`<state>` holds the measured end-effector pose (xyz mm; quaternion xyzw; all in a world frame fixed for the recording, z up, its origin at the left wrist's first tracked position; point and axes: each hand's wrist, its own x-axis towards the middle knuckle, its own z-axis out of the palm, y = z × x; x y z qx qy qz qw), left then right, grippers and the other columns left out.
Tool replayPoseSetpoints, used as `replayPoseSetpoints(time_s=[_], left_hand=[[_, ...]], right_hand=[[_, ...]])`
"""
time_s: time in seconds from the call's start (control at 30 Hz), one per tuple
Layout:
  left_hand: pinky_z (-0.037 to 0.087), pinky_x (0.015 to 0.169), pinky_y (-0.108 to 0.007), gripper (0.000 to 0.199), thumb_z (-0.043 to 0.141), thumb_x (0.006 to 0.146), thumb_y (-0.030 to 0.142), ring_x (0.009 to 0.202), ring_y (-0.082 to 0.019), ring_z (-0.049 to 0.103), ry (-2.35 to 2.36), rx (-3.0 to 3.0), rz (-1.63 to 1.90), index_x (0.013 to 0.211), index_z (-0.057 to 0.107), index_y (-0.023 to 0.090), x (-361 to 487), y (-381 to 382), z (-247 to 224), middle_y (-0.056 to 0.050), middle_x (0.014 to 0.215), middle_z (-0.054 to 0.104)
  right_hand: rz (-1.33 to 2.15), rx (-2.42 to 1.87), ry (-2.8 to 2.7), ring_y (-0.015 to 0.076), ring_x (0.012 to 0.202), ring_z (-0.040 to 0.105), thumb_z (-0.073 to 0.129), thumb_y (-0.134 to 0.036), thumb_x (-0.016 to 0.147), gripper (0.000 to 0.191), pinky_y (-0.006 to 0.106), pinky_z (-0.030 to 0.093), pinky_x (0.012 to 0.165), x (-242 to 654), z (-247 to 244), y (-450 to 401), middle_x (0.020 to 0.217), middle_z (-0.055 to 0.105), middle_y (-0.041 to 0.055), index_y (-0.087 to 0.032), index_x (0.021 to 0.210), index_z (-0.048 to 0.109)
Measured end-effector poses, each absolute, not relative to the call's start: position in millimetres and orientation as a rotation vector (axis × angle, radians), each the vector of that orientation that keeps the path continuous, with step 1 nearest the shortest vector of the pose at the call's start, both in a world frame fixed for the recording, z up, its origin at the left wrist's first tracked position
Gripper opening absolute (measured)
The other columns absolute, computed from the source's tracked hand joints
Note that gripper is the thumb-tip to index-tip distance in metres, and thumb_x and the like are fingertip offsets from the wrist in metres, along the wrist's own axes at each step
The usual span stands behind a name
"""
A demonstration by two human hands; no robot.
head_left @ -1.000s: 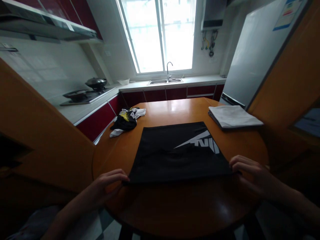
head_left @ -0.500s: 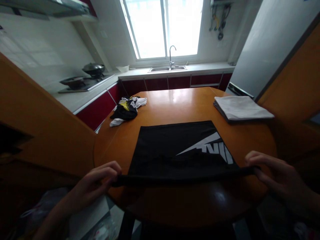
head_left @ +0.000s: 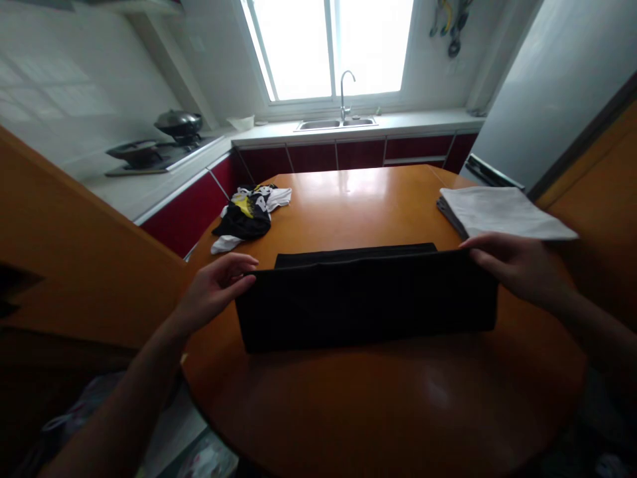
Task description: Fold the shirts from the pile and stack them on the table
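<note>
A black cloth is folded over on the wooden table, its near part raised toward the far edge. My left hand pinches the raised edge at its left corner. At the right corner, my right hand grips the same edge between thumb and fingers. The white print on the cloth is hidden under the raised part. A narrow strip of the far part shows behind it.
A crumpled heap of black, white and yellow clothing lies at the table's far left. Folded white and grey cloths lie at the right, just beyond my right hand. A sink and stove stand farther back.
Both hands have moved up and away from me with the near edge of the black cloth, folding it over the print. The view has shifted slightly.
</note>
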<state>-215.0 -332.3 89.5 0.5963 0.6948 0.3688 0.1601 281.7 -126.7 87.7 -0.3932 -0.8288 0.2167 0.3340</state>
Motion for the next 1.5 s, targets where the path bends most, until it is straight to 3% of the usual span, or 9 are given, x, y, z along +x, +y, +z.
replayPoseSetpoints(time_s=[0.13, 0.4, 0.73, 0.93, 1.1, 1.2, 1.3, 1.37, 1.5], left_hand=[[0.056, 0.075, -0.03, 0.049, 0.068, 0.079, 0.061, 0.085, -0.021, 0.067, 1.98, 1.716, 0.914, 0.1, 0.071, 0.017, -225.8, -286.0, 85.5, -0.006, 0.096, 0.073], [0.058, 0.076, -0.031, 0.037, 0.07, 0.079, 0.05, 0.082, -0.02, 0.07, 1.859, 1.676, 0.711, 0.096, 0.074, 0.017, -260.2, -222.0, 42.7, -0.006, 0.091, 0.076], [0.055, 0.076, -0.029, 0.034, 0.067, 0.084, 0.047, 0.085, -0.02, 0.069, 1.854, 1.624, 0.604, 0.1, 0.074, 0.019, -281.5, -216.1, 20.5, -0.005, 0.094, 0.075], [0.048, 0.062, -0.025, 0.033, 0.065, 0.084, 0.049, 0.07, -0.014, 0.058, 1.941, 1.745, 0.63, 0.093, 0.074, 0.018, -279.0, -217.4, 16.6, -0.003, 0.086, 0.064], [0.048, 0.064, -0.026, 0.034, 0.063, 0.086, 0.049, 0.072, -0.015, 0.056, 1.979, 1.791, 0.643, 0.094, 0.073, 0.018, -279.2, -217.1, 3.8, -0.004, 0.091, 0.062], [0.053, 0.08, -0.034, 0.036, 0.06, 0.088, 0.048, 0.087, -0.021, 0.062, 2.053, 1.888, 0.646, 0.103, 0.07, 0.017, -273.0, -217.9, 4.8, -0.007, 0.101, 0.064], [0.045, 0.105, -0.045, 0.043, 0.053, 0.094, 0.046, 0.117, -0.028, 0.058, 2.138, 2.077, 0.665, 0.124, 0.063, 0.017, -242.5, -219.2, 21.9, -0.012, 0.124, 0.062], [0.038, 0.114, -0.045, 0.047, 0.046, 0.099, 0.043, 0.13, -0.026, 0.051, 2.095, 2.189, 0.614, 0.137, 0.054, 0.018, -205.1, -217.6, 36.6, -0.012, 0.14, 0.056], [0.029, 0.121, -0.043, 0.054, 0.035, 0.104, 0.046, 0.146, -0.023, 0.036, 1.882, 2.342, 0.383, 0.15, 0.042, 0.02, -116.1, -201.2, 44.7, -0.009, 0.158, 0.041]], right_hand=[[0.7, -1.044, -2.219, 0.0197, 0.074, 0.065, 0.06, -0.04, 0.084, 0.03, 0.032, 0.049, 0.067, 254.5, 77.1, -75.7, 0.087, 0.074, 0.0079, -0.015, 0.093, 0.074], [0.847, -1.077, -2.393, 0.0201, 0.072, 0.068, 0.059, -0.041, 0.081, 0.025, 0.033, 0.054, 0.065, 226.8, 29.4, -6.3, 0.078, 0.075, 0.0025, -0.021, 0.083, 0.073], [0.937, -1.133, -2.413, 0.0203, 0.068, 0.067, 0.062, -0.046, 0.085, 0.03, 0.033, 0.053, 0.061, 238.3, 2.6, 7.4, 0.082, 0.075, 0.0054, -0.02, 0.092, 0.074], [0.828, -1.114, -2.446, 0.0181, 0.061, 0.061, 0.061, -0.046, 0.087, 0.029, 0.033, 0.05, 0.057, 235.2, 0.2, 1.7, 0.08, 0.072, 0.0053, -0.021, 0.094, 0.073], [0.691, -1.026, -2.484, 0.0187, 0.068, 0.061, 0.058, -0.045, 0.09, 0.028, 0.034, 0.052, 0.063, 235.3, -7.6, 0.6, 0.085, 0.069, 0.0073, -0.02, 0.091, 0.072], [0.594, -1.024, -2.511, 0.0213, 0.077, 0.064, 0.057, -0.044, 0.092, 0.028, 0.036, 0.054, 0.071, 235.7, -6.2, -0.5, 0.093, 0.068, 0.0097, -0.02, 0.091, 0.071], [0.363, -1.044, -2.493, 0.0282, 0.096, 0.065, 0.051, -0.043, 0.094, 0.032, 0.045, 0.054, 0.087, 227.1, 10.2, -13.4, 0.104, 0.068, 0.0125, -0.02, 0.103, 0.072], [0.242, -1.03, -2.48, 0.0312, 0.11, 0.061, 0.046, -0.042, 0.097, 0.038, 0.051, 0.05, 0.098, 213.5, 25.9, -32.3, 0.116, 0.067, 0.0142, -0.019, 0.116, 0.069], [0.171, -0.98, -2.591, 0.03, 0.134, 0.049, 0.036, -0.04, 0.102, 0.05, 0.048, 0.04, 0.113, 183.1, 38.4, -81.8, 0.142, 0.056, 0.0173, -0.012, 0.138, 0.057]])
